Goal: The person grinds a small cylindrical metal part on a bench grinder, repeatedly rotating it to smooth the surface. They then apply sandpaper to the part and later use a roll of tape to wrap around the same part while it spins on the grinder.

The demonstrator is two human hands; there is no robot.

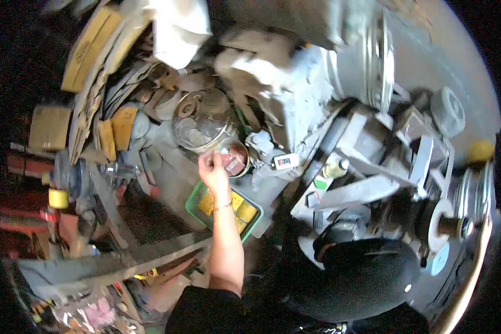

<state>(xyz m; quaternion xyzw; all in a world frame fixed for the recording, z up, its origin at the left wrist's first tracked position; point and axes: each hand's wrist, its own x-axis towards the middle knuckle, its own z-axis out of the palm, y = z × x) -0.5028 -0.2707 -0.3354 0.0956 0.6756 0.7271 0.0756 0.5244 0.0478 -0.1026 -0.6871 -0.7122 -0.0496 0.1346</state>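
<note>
My left hand [211,168] reaches forward to the left rim of a small round metal container [247,165]. Its fingers are bent together; what they hold, if anything, is too blurred to make out. Reddish-brown material [234,158] shows inside the container. Right behind stands a larger, dirty round pot [197,125] with a rusty ring-shaped part [188,106] in it. Under my left wrist lies a green-rimmed tray [254,227] holding yellow pieces [245,211]. My right hand does not show.
A white switch box [285,161] lies right of the container. Farther right stands a grey machine frame [367,189] with a wheel [442,225]. Cardboard sheets [92,83] lean at the back left. A metal beam [117,261] crosses the near left; my dark-clothed knee [362,278] is near right.
</note>
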